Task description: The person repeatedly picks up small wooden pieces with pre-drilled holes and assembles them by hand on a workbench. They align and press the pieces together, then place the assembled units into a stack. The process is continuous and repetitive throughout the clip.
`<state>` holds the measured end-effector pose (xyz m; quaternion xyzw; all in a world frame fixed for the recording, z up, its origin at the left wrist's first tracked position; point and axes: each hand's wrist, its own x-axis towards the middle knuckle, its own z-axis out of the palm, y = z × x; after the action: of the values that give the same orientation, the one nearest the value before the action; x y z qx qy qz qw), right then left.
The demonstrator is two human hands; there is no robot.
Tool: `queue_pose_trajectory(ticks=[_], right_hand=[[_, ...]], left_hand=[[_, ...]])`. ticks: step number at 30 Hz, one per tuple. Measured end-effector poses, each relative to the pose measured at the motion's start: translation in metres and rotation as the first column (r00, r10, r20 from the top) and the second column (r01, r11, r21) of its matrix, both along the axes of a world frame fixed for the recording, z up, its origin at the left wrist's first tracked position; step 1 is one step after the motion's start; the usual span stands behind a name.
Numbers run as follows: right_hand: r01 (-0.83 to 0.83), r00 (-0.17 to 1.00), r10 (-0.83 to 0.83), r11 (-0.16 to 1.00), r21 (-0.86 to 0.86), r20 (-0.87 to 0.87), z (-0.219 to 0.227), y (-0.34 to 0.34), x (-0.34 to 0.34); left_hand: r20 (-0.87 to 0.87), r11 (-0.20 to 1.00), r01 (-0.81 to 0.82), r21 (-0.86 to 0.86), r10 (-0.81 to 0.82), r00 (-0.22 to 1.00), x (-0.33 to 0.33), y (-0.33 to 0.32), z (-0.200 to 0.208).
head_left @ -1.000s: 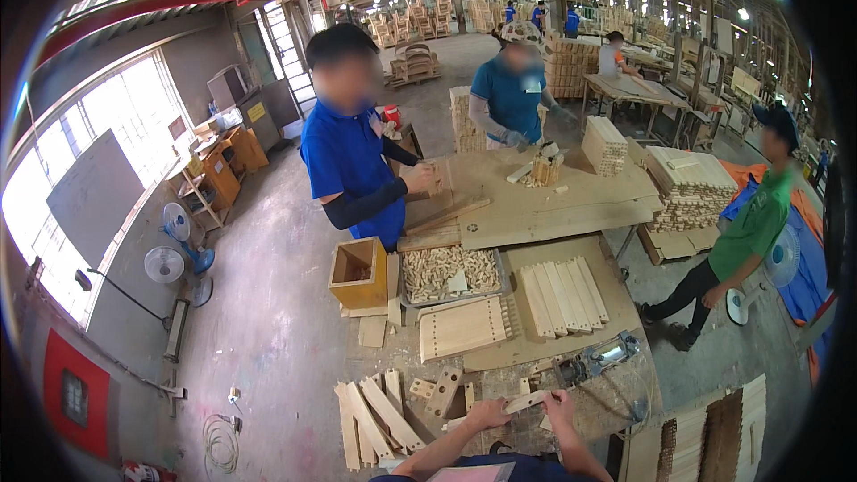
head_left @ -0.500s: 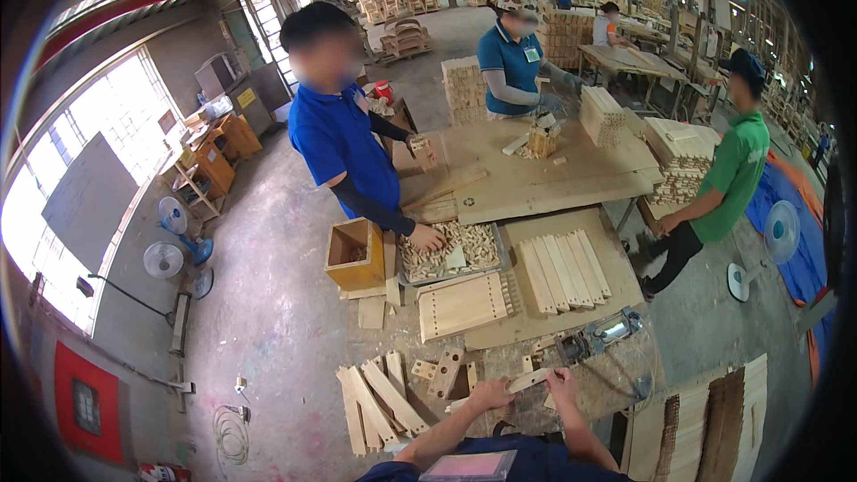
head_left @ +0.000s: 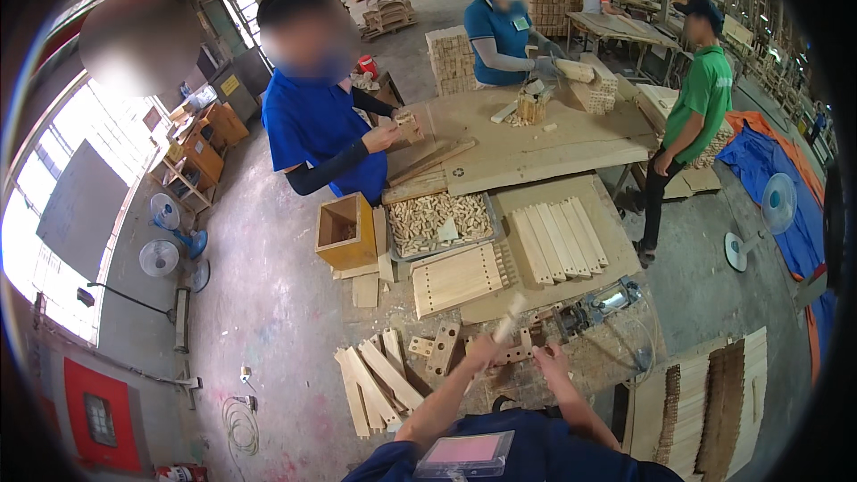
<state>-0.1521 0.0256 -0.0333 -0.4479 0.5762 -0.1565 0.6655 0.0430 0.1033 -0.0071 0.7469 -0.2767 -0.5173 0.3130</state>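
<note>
My left hand (head_left: 483, 350) is closed around a pale wooden slat (head_left: 509, 318), which tilts upward and is blurred by motion. To its right, my right hand (head_left: 552, 361) is off the slat, fingers apart, close to a small wooden block with holes (head_left: 526, 340) at the front of the bench; whether it touches the block I cannot tell. Between my hands lies another drilled wooden piece (head_left: 509, 356), partly hidden by the left hand. A longer drilled block (head_left: 443, 348) rests left of my left hand. Beyond my right hand sits a metal clamp-like device (head_left: 571, 317) with a cylinder (head_left: 616, 299).
Loose slats (head_left: 379, 384) lie at the front left. Farther off are a drilled panel (head_left: 460, 279), a row of slats (head_left: 560, 239), a tray of dowels (head_left: 489, 230) and a wooden box (head_left: 346, 232). A co-worker in blue (head_left: 321, 134) stands at left; others work beyond.
My right hand has let go of the slat, and my left hand has swung it up to the left. The blue-shirted co-worker's hand has left the dowel tray and joined the other at a small block.
</note>
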Motion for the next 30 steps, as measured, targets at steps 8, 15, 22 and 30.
queue_pose_trajectory(ticks=[8, 15, 22, 30], right_hand=[[-0.215, 0.97, 0.219, 0.975, -0.046, 0.104, -0.021, 0.016, 0.009], [-0.18, 0.982, 0.184, 0.981, -0.072, 0.042, -0.046, 0.007, -0.026], [0.075, 0.994, -0.08, 0.995, 0.068, 0.079, -0.044, 0.024, -0.07], [0.222, 0.973, -0.215, 0.972, 0.075, -0.085, 0.001, 0.004, -0.082]], left_hand=[[-0.433, 0.589, -0.658, -0.469, 0.496, 0.752, 0.161, -0.079, 0.111], [-0.423, 0.502, -0.457, -0.734, 0.187, 0.886, 0.111, -0.109, 0.16], [-0.373, 0.462, -0.412, -0.786, 0.178, 0.911, 0.038, -0.154, 0.168], [0.087, 0.852, -0.223, -0.474, 0.297, 0.951, 0.041, -0.14, -0.045]])
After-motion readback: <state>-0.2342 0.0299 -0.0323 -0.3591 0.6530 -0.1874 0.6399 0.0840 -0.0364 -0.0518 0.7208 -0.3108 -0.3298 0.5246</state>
